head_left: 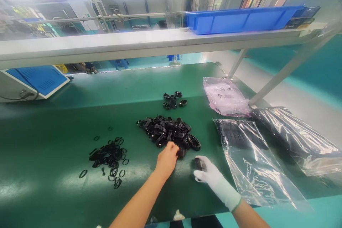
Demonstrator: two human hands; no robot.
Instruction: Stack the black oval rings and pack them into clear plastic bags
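Observation:
A pile of black coiled cables lies in the middle of the green table. At its near edge my bare left hand is closed, fingers pinched on a dark, blurred coiled cable. To the right, my right hand wears a white glove and is closed around a black coiled cable; whether it is one coil or more I cannot tell. Beyond the pile sits a small group of several coiled cables. A heap of black rubber-like bands is spread out on the left.
On the right lie a clear plastic bag with black coils inside, another filled bag and a pinkish bag. A white shelf crosses above the table, bearing a blue bin. A blue-and-grey machine stands far left.

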